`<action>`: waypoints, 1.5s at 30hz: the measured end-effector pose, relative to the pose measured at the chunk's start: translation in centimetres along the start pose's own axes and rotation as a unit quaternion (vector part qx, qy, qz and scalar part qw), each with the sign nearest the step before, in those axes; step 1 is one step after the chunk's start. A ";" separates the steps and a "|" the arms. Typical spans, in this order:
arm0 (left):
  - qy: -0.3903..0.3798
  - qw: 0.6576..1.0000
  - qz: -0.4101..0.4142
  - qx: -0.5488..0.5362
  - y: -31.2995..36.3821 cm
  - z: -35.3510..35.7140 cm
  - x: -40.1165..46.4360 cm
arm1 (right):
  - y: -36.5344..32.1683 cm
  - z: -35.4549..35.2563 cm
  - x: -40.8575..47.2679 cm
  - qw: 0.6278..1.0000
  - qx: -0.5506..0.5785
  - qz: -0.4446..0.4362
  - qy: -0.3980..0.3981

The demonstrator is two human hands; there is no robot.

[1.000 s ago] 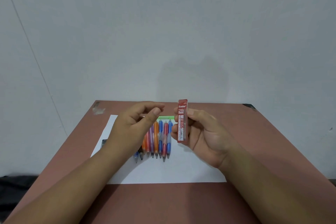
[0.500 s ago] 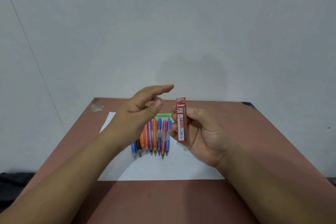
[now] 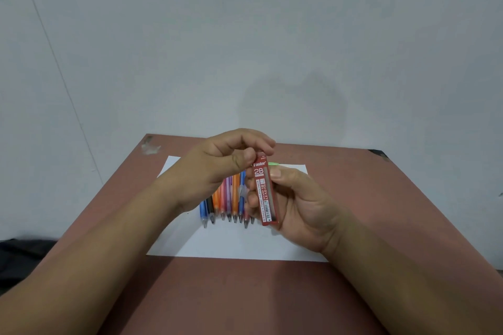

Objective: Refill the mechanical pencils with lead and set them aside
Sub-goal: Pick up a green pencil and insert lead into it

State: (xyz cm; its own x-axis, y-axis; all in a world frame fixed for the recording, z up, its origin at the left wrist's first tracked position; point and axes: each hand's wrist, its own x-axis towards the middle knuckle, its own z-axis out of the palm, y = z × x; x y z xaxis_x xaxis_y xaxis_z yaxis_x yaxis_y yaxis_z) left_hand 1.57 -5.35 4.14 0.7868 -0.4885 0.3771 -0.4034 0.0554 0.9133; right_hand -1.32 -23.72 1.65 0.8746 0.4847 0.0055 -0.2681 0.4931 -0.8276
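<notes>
2 hands point(image 3: 217, 171), 1 red lead case point(image 3: 266, 193), about 9 mechanical pencils point(image 3: 235, 198) (some hidden), 1 paper sheet point(image 3: 231, 242), 1 table point(image 3: 245, 294).

A reddish-brown table point(image 3: 367, 198) carries a white paper sheet point(image 3: 231, 242) with mechanical pencils point(image 3: 231, 198) in a row

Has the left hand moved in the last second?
Yes. The left hand has gone right, to the top of the lead case, which stays above the same pencils.
</notes>
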 end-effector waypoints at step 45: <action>0.089 0.835 -0.350 -0.415 -0.2 2.1 -0.9 | -3.4 -5.3 0.2 0.429 -0.815 -0.382 0.071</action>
State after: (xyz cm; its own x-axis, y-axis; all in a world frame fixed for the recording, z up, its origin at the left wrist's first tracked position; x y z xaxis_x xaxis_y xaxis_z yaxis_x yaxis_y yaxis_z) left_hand -0.01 -6.76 3.29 0.7806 -0.5216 -0.3445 0.5895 0.4309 0.6833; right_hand 1.87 -29.13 1.51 0.5024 0.5253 0.6868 0.6569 -0.7483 0.0917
